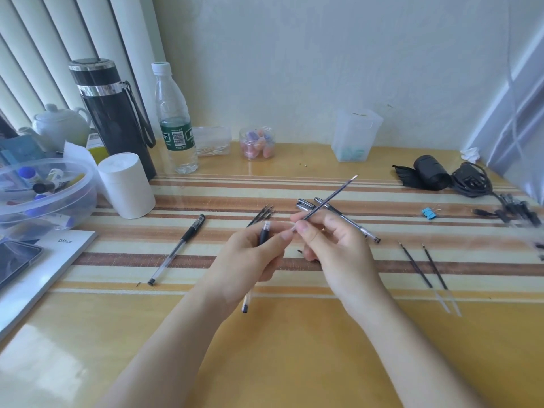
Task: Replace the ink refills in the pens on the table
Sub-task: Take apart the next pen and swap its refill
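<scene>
My left hand (250,266) grips an opened clear pen barrel (264,234) with a black grip; its rear end pokes out below the wrist. My right hand (332,245) pinches a dark ink refill (329,200) by its rear end, tip pointing up and to the right. The two hands touch at the fingertips. A capped black gel pen (176,249) lies to the left. Two more pens (344,217) lie behind my right hand. A bundle of refills (262,214) lies behind my left hand. Two loose refills (426,272) lie to the right.
At the left stand a black flask (112,119), a water bottle (176,122), a white cylinder (126,185), a plastic bowl (44,189) and a booklet (38,278). A jar (257,142) and clear box (356,135) stand by the wall. Black cables (471,181) and a blue clip (429,213) lie right.
</scene>
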